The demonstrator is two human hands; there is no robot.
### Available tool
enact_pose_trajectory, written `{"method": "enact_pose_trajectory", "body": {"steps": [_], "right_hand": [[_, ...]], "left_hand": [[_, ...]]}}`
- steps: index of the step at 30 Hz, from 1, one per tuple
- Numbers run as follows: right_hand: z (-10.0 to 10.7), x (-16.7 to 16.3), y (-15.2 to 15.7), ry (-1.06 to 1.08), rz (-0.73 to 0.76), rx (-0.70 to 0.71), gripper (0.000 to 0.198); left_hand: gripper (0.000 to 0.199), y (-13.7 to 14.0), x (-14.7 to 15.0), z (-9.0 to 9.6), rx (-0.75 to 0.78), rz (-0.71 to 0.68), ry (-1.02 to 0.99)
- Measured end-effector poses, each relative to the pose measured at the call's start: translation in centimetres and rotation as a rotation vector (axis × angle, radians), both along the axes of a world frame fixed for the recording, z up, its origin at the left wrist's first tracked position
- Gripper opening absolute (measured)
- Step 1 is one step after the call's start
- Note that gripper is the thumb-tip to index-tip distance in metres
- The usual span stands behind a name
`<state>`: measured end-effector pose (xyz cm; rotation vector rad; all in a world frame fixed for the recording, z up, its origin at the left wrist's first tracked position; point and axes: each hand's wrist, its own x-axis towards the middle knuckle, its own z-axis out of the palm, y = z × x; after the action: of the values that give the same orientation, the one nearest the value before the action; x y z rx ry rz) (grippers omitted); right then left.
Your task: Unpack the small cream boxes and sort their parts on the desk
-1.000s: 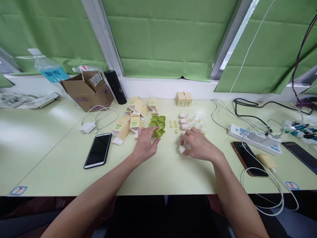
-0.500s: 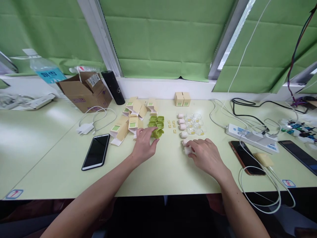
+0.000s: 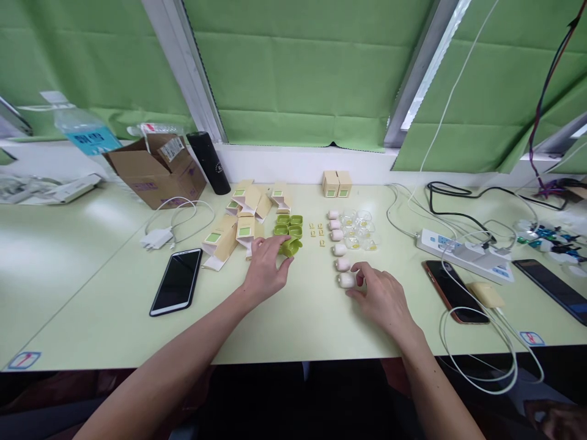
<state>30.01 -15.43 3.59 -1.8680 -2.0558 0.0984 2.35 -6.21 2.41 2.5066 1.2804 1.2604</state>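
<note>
Green plastic cases (image 3: 290, 224) sit in a small cluster toward the back edge of the pale green table (image 3: 92, 275), their shallow hollows showing nothing inside as far as can be told. One loose green case (image 3: 292, 246) lies just in front of that cluster, and the left hand (image 3: 265, 269) has its fingertips curled on it, holding it against the tabletop. To the left, folded beige cartons (image 3: 238, 223) with green labels lie heaped; two closed cartons (image 3: 337, 183) stand upright near the back edge. A row of small white capsules (image 3: 338, 241) runs toward the front edge beside clear plastic trays (image 3: 358, 229) holding yellowish bits. The right hand (image 3: 383, 296) rests palm down, fingers loosely spread, fingertips touching the nearest white capsule (image 3: 346, 280) without enclosing it. An open cardboard box (image 3: 153, 168) stands at the back left; its contents are hidden.
</note>
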Motion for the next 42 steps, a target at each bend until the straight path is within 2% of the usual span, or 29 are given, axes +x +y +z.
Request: {"method": "enact_pose_trajectory", "body": {"steps": [7, 9, 14, 16, 18, 20, 24, 28, 31, 36, 42], "right_hand": [[0.2, 2.1, -0.4, 0.242, -0.085, -0.084, 0.036], [0.9, 3.0, -0.3, 0.337, -0.105, -0.007, 0.029], [4.6, 3.3, 2.5, 0.531, -0.084, 0.389, 0.015], [5.9, 2.5, 4.6, 0.598, -0.018, 0.46, 0.013], [6.4, 1.1, 6.7, 0.636, 0.094, 0.454, 0.011], [6.2, -0.6, 8.4, 0.629, 0.213, 0.371, 0.013], [4.5, -4.7, 9.5, 0.55, 0.324, 0.203, 0.038], [2.8, -8.1, 8.8, 0.5, 0.401, 0.161, 0.044], [2.0, -9.1, 8.3, 0.585, 0.404, 0.165, 0.04], [1.0, -8.5, 8.2, 0.797, 0.379, 0.204, 0.04], [0.0, -8.0, 8.1, 0.889, 0.387, 0.186, 0.042]], "left_hand": [[0.04, 0.0, 0.0, -0.1, 0.022, -0.022, -0.013], [0.04, -0.1, 0.1, 0.0, 0.027, -0.036, -0.016], [0.038, -0.3, 0.2, 0.0, 0.052, -0.068, -0.025], [0.039, -0.3, 0.3, 0.1, 0.075, -0.079, -0.03], [0.039, -0.3, 0.4, 0.1, 0.107, -0.091, -0.041], [0.04, -0.2, 0.4, 0.1, 0.138, -0.098, -0.054], [0.039, -0.1, 0.4, 0.1, 0.173, -0.09, -0.08], [0.036, 0.2, 0.3, 0.0, 0.212, -0.115, -0.139], [0.034, 0.1, 0.4, 0.0, 0.197, -0.143, -0.182], [0.044, -0.2, 0.3, 0.4, -0.007, -0.203, -0.337], [0.027, 0.3, 0.3, 0.5, -0.3, -0.242, -0.52]]}}
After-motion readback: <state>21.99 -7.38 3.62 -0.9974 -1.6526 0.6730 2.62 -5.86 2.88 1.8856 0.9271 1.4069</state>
